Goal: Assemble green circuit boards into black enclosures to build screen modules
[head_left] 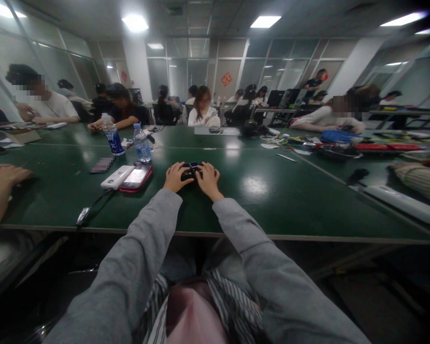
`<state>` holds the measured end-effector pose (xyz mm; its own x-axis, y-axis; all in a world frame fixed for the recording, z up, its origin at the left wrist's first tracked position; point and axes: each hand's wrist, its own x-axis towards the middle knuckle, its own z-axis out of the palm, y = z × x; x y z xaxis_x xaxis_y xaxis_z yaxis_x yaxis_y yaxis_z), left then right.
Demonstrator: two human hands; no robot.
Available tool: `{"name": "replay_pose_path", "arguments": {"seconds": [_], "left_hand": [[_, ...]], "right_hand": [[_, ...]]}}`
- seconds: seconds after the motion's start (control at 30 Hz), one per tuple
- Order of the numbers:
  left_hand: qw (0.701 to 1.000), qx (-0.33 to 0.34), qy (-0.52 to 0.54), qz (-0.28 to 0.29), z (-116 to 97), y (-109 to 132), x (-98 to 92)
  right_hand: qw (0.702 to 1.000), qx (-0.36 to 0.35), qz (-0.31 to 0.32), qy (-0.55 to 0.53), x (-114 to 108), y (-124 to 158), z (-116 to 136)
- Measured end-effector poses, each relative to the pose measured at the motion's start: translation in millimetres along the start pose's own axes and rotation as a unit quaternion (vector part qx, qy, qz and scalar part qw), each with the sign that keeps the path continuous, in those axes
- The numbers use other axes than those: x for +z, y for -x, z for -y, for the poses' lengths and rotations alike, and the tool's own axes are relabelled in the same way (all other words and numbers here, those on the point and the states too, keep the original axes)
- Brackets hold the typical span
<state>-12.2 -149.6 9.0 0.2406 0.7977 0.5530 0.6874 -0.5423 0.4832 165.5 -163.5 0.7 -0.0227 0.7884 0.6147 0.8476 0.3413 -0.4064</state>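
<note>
Light: white-hot ceiling panels [135, 22] | overall: dim, greyish | glare: pale patches on green tabletop [290, 210] — strongest right of centre | shadow: deep beneath it | edges: stretched, upper-right corner black — far glass partitions [195, 71] soft

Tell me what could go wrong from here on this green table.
The blue-capped bottle stands behind the red-edged phone and could tip onto it if bumped. The dark cord runs from the white device toward the near edge, so something might snag it. The black object might slip if either hand loosens.
</note>
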Motion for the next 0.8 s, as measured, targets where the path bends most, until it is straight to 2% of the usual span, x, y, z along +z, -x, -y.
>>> {"name": "replay_pose_path", "arguments": {"seconds": [0.1, 0.23, 0.53, 0.8], "left_hand": [[1.0, -0.008, -0.012, 0.008, -6, 3, 1.0], [0.999, -0.01, -0.02, 0.029, -5, 4, 2.9], [0.989, -0.001, -0.135, 0.063, -4, 2, -1.0], [0.986, 0.003, -0.15, 0.071, -6, 3, -1.2]], "right_hand": [[0.999, 0.038, -0.014, 0.0, 1, 0, 0], [0.998, 0.07, 0.011, 0.004, 4, 0, -4], [0.998, 0.047, 0.034, 0.03, 9, -1, -10], [0.997, 0.044, 0.05, 0.03, 7, -1, -10]]}}
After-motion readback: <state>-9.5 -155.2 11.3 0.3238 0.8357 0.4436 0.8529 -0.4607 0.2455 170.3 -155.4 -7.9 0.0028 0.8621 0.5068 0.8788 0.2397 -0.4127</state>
